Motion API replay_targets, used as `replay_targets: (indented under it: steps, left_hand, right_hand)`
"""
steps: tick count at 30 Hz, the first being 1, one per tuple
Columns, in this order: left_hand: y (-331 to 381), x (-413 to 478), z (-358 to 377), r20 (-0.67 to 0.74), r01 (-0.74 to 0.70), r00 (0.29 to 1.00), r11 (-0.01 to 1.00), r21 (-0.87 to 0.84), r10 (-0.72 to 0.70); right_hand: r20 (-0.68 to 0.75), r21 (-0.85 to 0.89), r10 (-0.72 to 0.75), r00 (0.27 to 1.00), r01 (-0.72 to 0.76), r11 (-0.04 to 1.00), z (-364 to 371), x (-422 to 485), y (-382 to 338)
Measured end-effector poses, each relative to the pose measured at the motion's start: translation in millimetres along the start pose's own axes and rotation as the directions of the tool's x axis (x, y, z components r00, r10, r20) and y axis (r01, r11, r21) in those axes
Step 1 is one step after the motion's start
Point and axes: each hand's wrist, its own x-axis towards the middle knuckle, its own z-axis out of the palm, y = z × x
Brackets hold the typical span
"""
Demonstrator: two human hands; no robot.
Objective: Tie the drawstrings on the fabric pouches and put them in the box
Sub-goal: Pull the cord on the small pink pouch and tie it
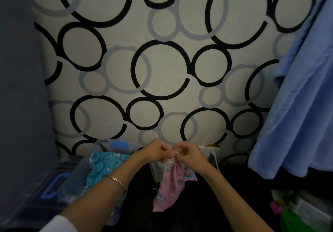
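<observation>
A pink printed fabric pouch [170, 186] hangs from its gathered top, held up in front of me. My left hand [155, 150] and my right hand [187, 152] meet just above it, each pinching an end of the white drawstring [171, 155] at the pouch's neck. To the left, a clear plastic box [75, 179] holds a turquoise printed pouch [100, 168].
A wall with black and grey circles fills the background. Blue cloth [302, 105] hangs at the right. A clear lid with a blue latch [52, 188] lies at the lower left. Green and pink items [288, 212] sit at the lower right. White packaging [210, 152] stands behind my hands.
</observation>
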Motion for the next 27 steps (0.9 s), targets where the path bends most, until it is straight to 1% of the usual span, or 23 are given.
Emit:
replay_targets:
  steps: [2, 4, 9, 11, 12, 14, 16, 17, 19, 21, 23, 24, 25, 27]
  left_hand:
    - [0.6, -0.8, -1.6, 0.040, -0.006, 0.999, 0.999, 0.053, 0.004]
    - [0.6, -1.5, -4.2, 0.057, -0.023, 0.998, 0.996, 0.086, 0.018]
    - [1.7, -2.6, -6.2, 0.030, -0.098, 0.995, 0.987, 0.130, 0.095]
    - [3.3, -3.6, -5.4, 0.011, -0.107, 0.994, 0.982, 0.155, 0.106]
    - [4.0, -3.8, -5.2, 0.002, -0.108, 0.994, 0.981, 0.161, 0.109]
    - [4.8, -3.6, -5.3, -0.005, -0.116, 0.993, 0.981, 0.158, 0.118]
    - [6.0, -3.2, -6.1, -0.006, -0.119, 0.993, 0.982, 0.147, 0.121]
    - [5.9, -2.8, -6.8, -0.007, -0.119, 0.993, 0.983, 0.137, 0.121]
    - [6.2, -3.2, -8.2, -0.005, -0.121, 0.992, 0.986, 0.115, 0.123]
    - [6.1, -3.4, -8.0, 0.002, -0.122, 0.992, 0.987, 0.102, 0.122]
    - [4.5, -2.8, -5.5, 0.008, -0.104, 0.995, 0.990, 0.092, 0.104]
    - [3.7, -2.7, -4.4, 0.013, -0.088, 0.996, 0.992, 0.085, 0.087]
    - [3.3, -2.7, -3.6, 0.019, -0.073, 0.997, 0.994, 0.078, 0.071]
    - [2.5, -4.0, -3.7, 0.029, -0.045, 0.999, 0.998, 0.054, 0.044]
  right_hand:
    - [0.037, -0.093, -0.031, 0.999, 0.034, 0.995, -0.6, -0.2, -2.0]
    - [0.056, -0.126, -0.019, 0.998, 0.026, 0.992, -2.4, -0.7, -5.6]
    - [0.093, -0.215, -0.014, 0.996, 0.034, 0.976, -4.8, 1.6, -9.1]
    - [0.118, -0.207, 0.009, 0.993, 0.016, 0.978, -6.4, 2.3, -8.2]
    - [0.139, -0.174, 0.019, 0.990, 0.006, 0.985, -6.6, 2.2, -6.9]
    - [0.188, -0.044, 0.054, 0.981, -0.047, 0.998, -6.4, 0.8, -4.6]
    - [0.222, 0.124, 0.139, 0.965, -0.169, 0.978, -5.5, -2.0, -1.7]
    - [0.244, 0.216, 0.176, 0.954, -0.230, 0.949, -5.3, -3.1, 0.6]
    - [0.298, 0.396, 0.220, 0.929, -0.329, 0.857, -5.8, -4.1, 5.6]
    - [0.322, 0.522, 0.234, 0.918, -0.378, 0.764, -4.2, -4.8, 6.4]
    - [0.277, 0.580, 0.257, 0.926, -0.374, 0.723, 0.4, -5.5, 3.6]
    - [0.222, 0.578, 0.270, 0.937, -0.350, 0.737, 2.7, -6.2, 1.1]
    - [0.156, 0.550, 0.277, 0.948, -0.316, 0.773, 4.5, -6.5, -0.4]
    - [0.036, 0.434, 0.248, 0.968, -0.239, 0.869, 7.2, -8.3, -4.8]
